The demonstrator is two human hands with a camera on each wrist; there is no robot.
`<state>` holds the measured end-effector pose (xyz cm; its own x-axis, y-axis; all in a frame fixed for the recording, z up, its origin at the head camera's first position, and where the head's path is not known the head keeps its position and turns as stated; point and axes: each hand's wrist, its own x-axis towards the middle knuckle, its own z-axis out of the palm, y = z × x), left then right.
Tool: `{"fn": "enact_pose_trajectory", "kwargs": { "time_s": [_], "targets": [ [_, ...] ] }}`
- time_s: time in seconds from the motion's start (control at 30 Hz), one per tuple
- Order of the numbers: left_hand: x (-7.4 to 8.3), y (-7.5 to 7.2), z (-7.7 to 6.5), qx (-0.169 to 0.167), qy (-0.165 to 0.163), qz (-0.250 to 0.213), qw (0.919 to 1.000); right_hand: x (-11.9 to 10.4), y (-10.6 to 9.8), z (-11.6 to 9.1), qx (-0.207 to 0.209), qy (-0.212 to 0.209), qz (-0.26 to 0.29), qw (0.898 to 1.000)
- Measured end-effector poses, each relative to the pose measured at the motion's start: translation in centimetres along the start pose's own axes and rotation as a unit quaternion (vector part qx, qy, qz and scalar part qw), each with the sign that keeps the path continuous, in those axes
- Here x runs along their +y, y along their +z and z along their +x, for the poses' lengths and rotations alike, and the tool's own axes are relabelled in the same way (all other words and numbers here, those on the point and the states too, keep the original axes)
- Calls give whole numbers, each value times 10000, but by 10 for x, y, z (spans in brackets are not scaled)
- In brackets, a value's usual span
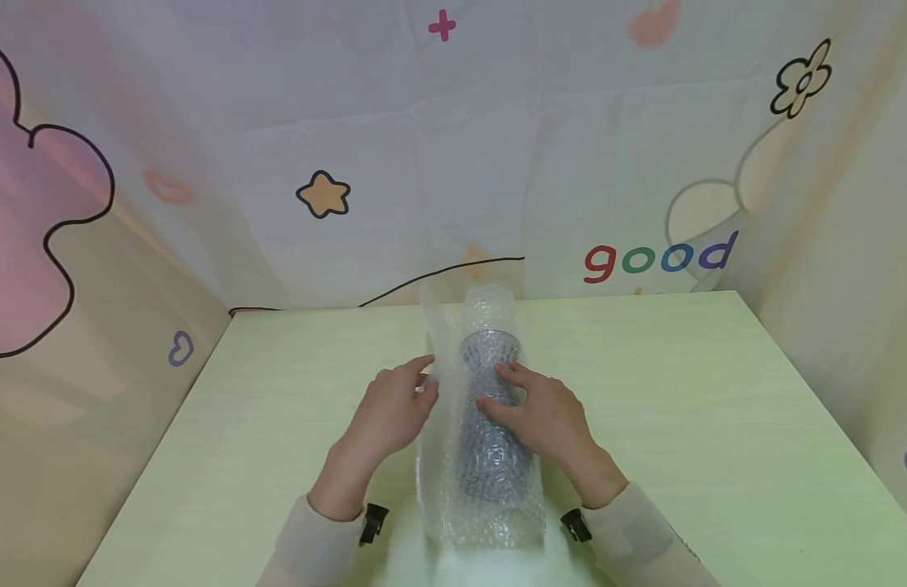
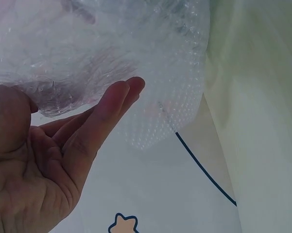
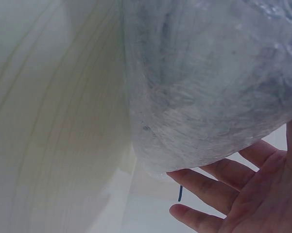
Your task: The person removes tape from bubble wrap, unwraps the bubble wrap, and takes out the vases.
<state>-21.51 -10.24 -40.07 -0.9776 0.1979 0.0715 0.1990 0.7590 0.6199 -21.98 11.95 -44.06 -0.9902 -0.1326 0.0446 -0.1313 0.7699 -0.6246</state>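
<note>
A dark patterned cylinder (image 1: pixel 495 424), bottle-like in shape, lies lengthwise on the table inside clear bubble wrap (image 1: pixel 490 526). Its exact kind is blurred by the wrap. My right hand (image 1: pixel 552 416) rests on its right side, thumb and index finger spread over the wrap. In the right wrist view, that hand's fingers (image 3: pixel 199 187) extend fairly straight along the wrap's edge. Along the left, a loose flap of wrap rises beside the cylinder. My left hand (image 1: pixel 390 408) touches this flap with its fingertips. The left wrist view shows nearly straight fingers (image 2: pixel 111 104), the thumb apart from them.
The pale green table (image 1: pixel 688 408) stretches out on both sides of the wrapped cylinder. A printed cloth backdrop (image 1: pixel 394 147) hangs behind it and at both sides. Each sleeve cuff has a small black clip (image 1: pixel 373 523) near the wrist.
</note>
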Motion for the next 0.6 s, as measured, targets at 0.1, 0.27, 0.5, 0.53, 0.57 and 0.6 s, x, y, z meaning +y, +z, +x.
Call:
{"fn": "enact_pose_trajectory", "kwargs": {
  "time_s": [0.1,0.27,0.5,0.53,0.57,0.6],
  "targets": [
    [-1,-2,0,27,-42,-32,10000,0,0,0,2,6,19,10000],
    [-2,-2,0,65,-46,-125,9999,1,1,0,9,13,31,10000],
    [-5,-2,0,165,19,-73,9998,2,1,-1,-46,82,95,9999],
    [-5,-2,0,185,22,-50,9998,2,1,0,-49,74,87,9999],
    [-6,-2,1,209,25,-30,9998,2,1,0,-52,67,82,9999],
    [-6,-2,1,227,24,-30,9997,2,1,0,-56,79,97,9999]
  ]
}}
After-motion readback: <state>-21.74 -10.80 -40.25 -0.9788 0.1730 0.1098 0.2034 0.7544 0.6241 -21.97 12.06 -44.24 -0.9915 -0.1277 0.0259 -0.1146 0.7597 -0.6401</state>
